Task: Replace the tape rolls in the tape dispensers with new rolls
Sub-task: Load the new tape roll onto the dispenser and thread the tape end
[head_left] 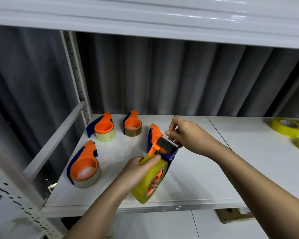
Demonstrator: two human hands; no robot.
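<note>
Fingers of the left hand (136,167) are gripping the yellow tape roll (149,182) in the orange dispenser (160,145). The right hand (185,133) is pinching the tape end by the dispenser's cutter, above the shelf (197,178).

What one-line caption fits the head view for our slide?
Left hand grips a dispenser loaded with yellow tape while right hand pinches at its cutter.
</note>
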